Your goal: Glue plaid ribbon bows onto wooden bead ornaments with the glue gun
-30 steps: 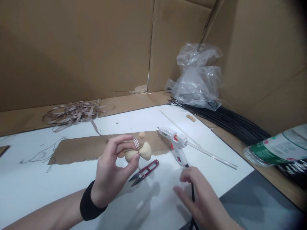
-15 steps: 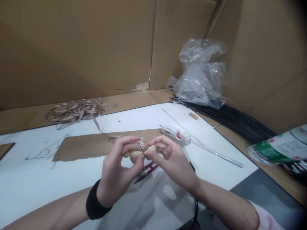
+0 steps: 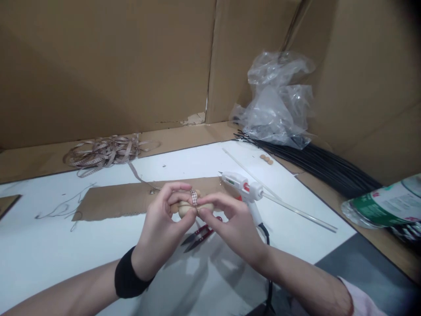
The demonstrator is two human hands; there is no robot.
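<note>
My left hand (image 3: 162, 224) pinches a small pale, rounded wooden-looking piece (image 3: 187, 211) from the left. My right hand (image 3: 235, 224) pinches the same piece from the right, its fingertips close to those of my left. A brown-and-white checked ribbon (image 3: 194, 198) stands up across the piece between my fingertips. Just below the hands lie red-handled thread snips (image 3: 201, 237) with dark blades. A white glue gun (image 3: 241, 183) with a clear stick lies right behind my right hand. Fingers hide part of the held piece.
Behind the hands lies a cardboard strip (image 3: 115, 199). A heap of checked ribbon (image 3: 105, 151) is at the back left. Small tan discs (image 3: 266, 159), black rods (image 3: 315, 160), a clear plastic bag (image 3: 279, 103) and a green-labelled package (image 3: 384, 202) are at the right.
My right fingers have drawn in closer over the ribbon and the held piece. More of the red snips now shows below. The view has shifted slightly.
</note>
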